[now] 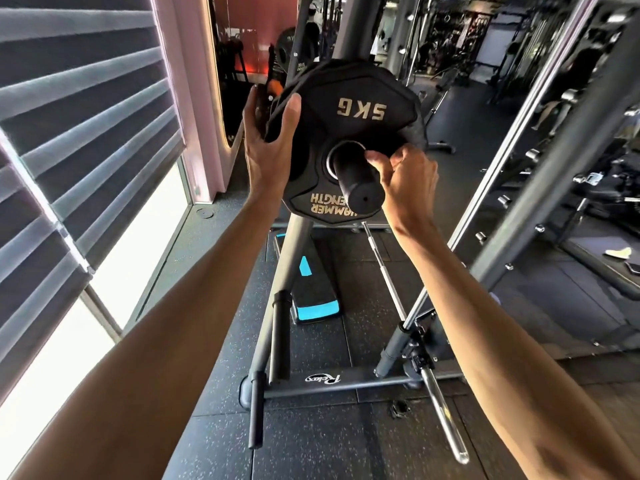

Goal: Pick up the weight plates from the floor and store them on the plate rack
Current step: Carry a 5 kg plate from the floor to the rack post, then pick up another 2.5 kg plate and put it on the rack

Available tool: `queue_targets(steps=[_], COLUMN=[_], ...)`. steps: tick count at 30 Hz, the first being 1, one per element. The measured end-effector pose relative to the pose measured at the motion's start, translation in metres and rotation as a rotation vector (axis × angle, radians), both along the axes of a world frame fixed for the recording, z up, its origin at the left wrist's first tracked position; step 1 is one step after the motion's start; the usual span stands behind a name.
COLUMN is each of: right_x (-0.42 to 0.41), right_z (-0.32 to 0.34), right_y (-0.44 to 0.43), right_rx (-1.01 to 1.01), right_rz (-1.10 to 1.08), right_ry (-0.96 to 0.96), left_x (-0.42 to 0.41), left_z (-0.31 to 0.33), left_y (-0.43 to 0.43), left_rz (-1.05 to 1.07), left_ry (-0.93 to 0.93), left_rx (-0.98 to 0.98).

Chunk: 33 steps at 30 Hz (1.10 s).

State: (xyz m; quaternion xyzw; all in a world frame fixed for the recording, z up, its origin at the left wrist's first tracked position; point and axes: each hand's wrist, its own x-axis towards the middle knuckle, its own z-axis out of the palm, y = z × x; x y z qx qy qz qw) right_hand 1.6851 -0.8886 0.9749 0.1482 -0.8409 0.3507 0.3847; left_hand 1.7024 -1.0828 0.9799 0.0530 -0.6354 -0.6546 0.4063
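A black 5 kg weight plate [349, 109] with gold lettering hangs on a black peg [358, 183] of the grey plate rack [277, 292], with more black plates stacked behind it. My left hand [268, 133] cups the plates' left edge, thumb on the front face. My right hand [403, 174] grips the front plate's right side beside the peg, fingers curled at the centre hole. Lower rack pegs [280, 334] stand bare.
A window with striped blinds [79, 133] fills the left. A chrome barbell [408, 320] leans by the rack's base bar [346, 384]. A black and blue step [311, 292] lies on the rubber floor. A grey machine frame [540, 168] rises on the right.
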Motion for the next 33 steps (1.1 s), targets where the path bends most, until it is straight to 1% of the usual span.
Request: queue_targets(steps=[5,8,11,13,14,16,18,20,23,26,28,29,31,33], right_x=[-0.006,-0.005,0.006,0.018,0.025,0.036,0.042,0.044,0.048,0.052,0.056,0.06,0.07,0.083], right_z=[-0.004,-0.005,-0.03,-0.061,-0.077,-0.107,-0.137,-0.169,-0.223,-0.276,-0.304,-0.317,-0.338,-0.359], right_y=[0.001,0.002,0.012,0.022,0.026,0.035,0.047,0.063,0.102,0.16,0.207,0.232,0.285,0.337], right_rx=[-0.009,0.017,0.012,0.027,0.039,0.033,0.006,0.028,0.09,0.153,0.158,0.159,0.186,0.204], right_rz=[0.045,0.048,0.078,0.122,0.154,0.195,0.176,0.151,0.128,0.092,0.054,0.034,0.003,-0.047], right_ry=[-0.047,-0.039,-0.008,0.019,0.025,0.014,-0.007,-0.086,-0.333,-0.604,-0.79,-0.856,-0.914,-1.038], left_x=[-0.003,0.005,0.013,0.022,0.031,0.043,0.052,0.052,0.05,0.045,0.038,0.035,0.034,0.037], left_z=[-0.002,-0.003,-0.037,-0.076,-0.096,-0.146,-0.193,-0.236,-0.275,-0.307,-0.339,-0.353,-0.373,-0.378], left_y=[-0.001,0.003,0.005,0.012,0.019,0.032,0.048,0.067,0.111,0.17,0.21,0.232,0.284,0.34], left_rz=[-0.013,-0.004,0.01,0.092,0.155,0.213,0.111,-0.012,-0.114,-0.277,-0.38,-0.431,-0.515,-0.604], left_ry=[-0.009,-0.024,-0.07,-0.125,-0.205,-0.466,-0.726,-0.883,-1.001,-1.118,-1.226,-1.268,-1.327,-1.359], left_rx=[0.038,0.011,-0.011,0.062,0.099,0.102,0.033,-0.046,-0.212,-0.232,-0.274,-0.303,-0.369,-0.529])
